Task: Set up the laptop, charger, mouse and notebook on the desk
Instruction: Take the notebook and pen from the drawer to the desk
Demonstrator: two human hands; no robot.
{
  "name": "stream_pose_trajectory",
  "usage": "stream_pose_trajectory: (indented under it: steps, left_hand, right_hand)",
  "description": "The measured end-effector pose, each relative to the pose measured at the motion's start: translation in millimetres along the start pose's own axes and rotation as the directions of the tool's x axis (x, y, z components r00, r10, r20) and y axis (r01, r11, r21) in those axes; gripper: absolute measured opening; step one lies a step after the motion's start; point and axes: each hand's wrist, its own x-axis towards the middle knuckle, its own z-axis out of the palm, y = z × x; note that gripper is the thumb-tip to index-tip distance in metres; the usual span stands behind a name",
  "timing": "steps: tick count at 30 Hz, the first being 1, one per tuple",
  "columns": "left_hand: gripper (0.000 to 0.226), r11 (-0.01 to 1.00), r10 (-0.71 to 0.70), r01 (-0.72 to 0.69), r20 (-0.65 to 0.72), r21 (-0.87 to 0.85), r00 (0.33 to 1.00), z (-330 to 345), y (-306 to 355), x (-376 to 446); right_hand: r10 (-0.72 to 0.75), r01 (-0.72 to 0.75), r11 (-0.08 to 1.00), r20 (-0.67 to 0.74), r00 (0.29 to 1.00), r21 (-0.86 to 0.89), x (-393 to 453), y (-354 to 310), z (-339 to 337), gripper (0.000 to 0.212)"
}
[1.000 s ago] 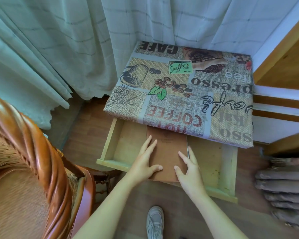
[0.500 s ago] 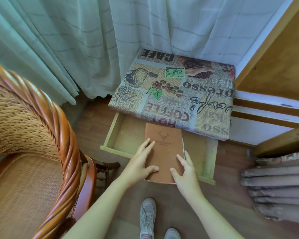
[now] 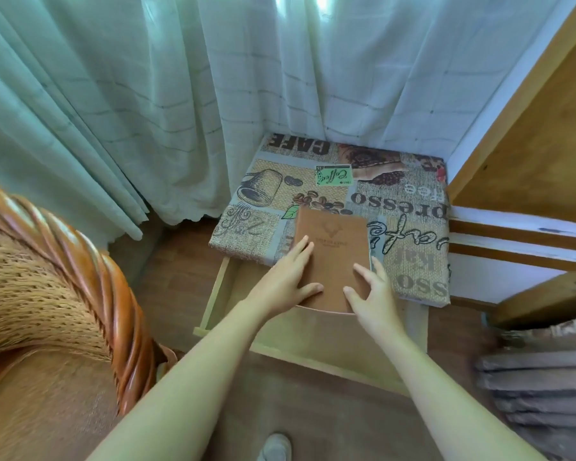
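Notebook [image 3: 333,257], centre frame: probably light, stiff, smooth-covered (could slip); left hand [image 3: 285,282] lies flat on it, fingers straight; right hand [image 3: 374,296] pinches its right edge, the best hold.

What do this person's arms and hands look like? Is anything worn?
Nothing is worn. The left hand and right hand show no glove, ring or watch; the left forearm and right forearm are bare, with no sleeve in view.

A wicker chair [image 3: 47,294] with a twisted rim stands at the left. Pale green curtains [image 3: 64,111] and a white checked sheer [image 3: 313,78] hang behind a small table under a coffee-print cloth [image 3: 409,207], its drawer [image 3: 215,294] pulled open. 1 grey shoe [image 3: 275,447] rests on the wood floor [image 3: 180,261].
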Motion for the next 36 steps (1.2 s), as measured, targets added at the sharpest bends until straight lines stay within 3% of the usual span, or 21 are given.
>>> stream_pose_trajectory:
  steps: [5,10,13,17,21,26,32,36]
  left_hand:
    - [0.076,0.982,0.03,-0.033,0.017,0.186,0.999,12,-30,56]
    - [0.073,0.952,0.094,-0.1,0.034,0.29,0.995,19,-56,97]
    - [0.07,0.916,0.181,-0.17,0.004,0.364,0.983,18,-63,113]
    - [0.068,0.887,0.235,-0.214,-0.001,0.41,0.972,22,-66,120]
    - [0.067,0.902,0.205,-0.183,-0.015,0.391,0.979,29,-72,119]
    - [0.061,0.887,0.182,-0.134,-0.067,0.442,0.981,34,-65,113]
    - [0.056,0.857,0.313,-0.199,-0.175,0.474,0.933,58,-65,61]
    - [0.062,0.851,0.316,-0.188,-0.193,0.49,0.929,80,-62,10]
  right_hand:
    - [-0.021,0.019,0.999,-0.032,0.999,-0.048,62,5,13,0.049]
    - [0.046,-0.052,0.997,-0.102,0.994,-0.055,97,13,29,0.049]
    - [0.039,-0.052,0.996,-0.161,0.986,-0.072,105,16,36,0.047]
    - [0.014,-0.076,0.951,-0.204,0.979,-0.3,104,19,45,0.045]
    - [0.033,-0.083,0.861,-0.108,0.994,-0.502,104,23,48,0.053]
    - [0.029,-0.029,0.772,-0.009,1.0,-0.635,99,23,44,0.062]
    - [-0.217,0.251,0.594,0.148,0.965,-0.765,52,20,42,0.06]
    - [-0.232,0.33,0.521,0.242,0.942,-0.787,24,28,50,0.058]
